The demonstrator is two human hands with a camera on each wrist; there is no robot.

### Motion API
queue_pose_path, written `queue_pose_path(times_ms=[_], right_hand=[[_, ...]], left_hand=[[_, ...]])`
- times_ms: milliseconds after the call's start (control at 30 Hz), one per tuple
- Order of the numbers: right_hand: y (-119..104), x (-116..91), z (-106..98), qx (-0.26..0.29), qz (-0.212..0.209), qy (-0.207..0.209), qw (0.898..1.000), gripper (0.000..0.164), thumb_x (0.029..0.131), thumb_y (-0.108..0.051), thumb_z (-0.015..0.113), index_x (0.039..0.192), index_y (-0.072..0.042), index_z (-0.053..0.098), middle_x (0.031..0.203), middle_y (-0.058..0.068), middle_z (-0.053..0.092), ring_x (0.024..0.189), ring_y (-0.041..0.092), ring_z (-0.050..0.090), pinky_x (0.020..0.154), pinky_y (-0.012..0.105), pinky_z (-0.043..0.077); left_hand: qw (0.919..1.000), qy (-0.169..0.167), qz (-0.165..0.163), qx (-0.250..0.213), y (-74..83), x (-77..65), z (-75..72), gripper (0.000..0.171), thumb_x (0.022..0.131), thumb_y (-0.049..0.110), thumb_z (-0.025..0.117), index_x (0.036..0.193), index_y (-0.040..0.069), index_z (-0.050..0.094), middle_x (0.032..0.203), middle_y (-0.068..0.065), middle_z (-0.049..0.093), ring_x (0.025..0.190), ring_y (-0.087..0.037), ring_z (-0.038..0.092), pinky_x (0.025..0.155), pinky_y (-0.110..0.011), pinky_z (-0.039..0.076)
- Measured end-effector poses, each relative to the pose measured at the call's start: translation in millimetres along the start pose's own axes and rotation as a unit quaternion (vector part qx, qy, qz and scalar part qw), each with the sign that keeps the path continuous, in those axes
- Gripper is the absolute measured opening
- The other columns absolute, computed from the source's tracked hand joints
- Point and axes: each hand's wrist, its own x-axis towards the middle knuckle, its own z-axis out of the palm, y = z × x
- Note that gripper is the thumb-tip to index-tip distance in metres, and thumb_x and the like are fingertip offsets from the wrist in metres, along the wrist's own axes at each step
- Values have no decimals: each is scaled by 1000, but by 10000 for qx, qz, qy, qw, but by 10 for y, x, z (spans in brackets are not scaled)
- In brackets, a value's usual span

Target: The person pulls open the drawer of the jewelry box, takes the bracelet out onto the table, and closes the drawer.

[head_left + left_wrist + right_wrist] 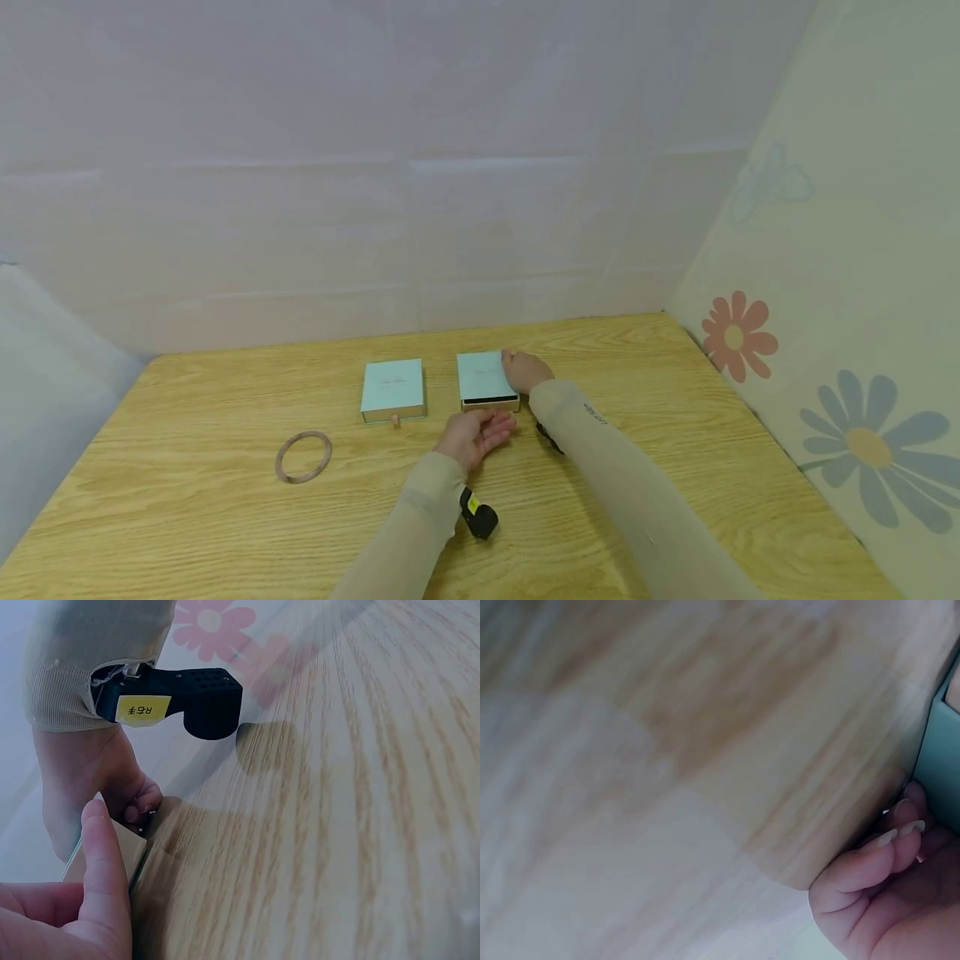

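A pale blue drawer box (484, 377) lies on the table, its drawer (491, 405) slid out slightly at the front so a thin dark strip of the inside shows. My right hand (527, 372) holds this box by its right side, thumb on the lid and fingers curled low along the side. Palm turned up, my left hand (476, 435) is at the drawer front with its fingers fairly straight; in the left wrist view one finger (105, 862) lies along that front face. The drawer's pull tab is hidden.
A second pale blue box (393, 388), closed, with a small tan pull tab (395, 421), lies to the left. Nearer the front left is a brownish ring-shaped bangle (281, 463). Walls stand behind and beside the wooden table (187, 517). Black cameras (480, 518) are strapped on both wrists.
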Motion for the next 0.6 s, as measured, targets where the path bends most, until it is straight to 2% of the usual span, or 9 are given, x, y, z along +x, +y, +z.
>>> queue_pose_path(times_ms=[600], right_hand=[[-8, 32, 26, -62, 70, 59, 9999, 64, 107, -37, 17, 135, 10, 50, 137, 24, 52, 126, 40, 48, 106, 49, 37]], left_hand=[[9999, 59, 25, -96, 12, 61, 1, 30, 104, 2, 40, 127, -15, 48, 89, -11, 67, 77, -14, 69, 70, -22, 56]])
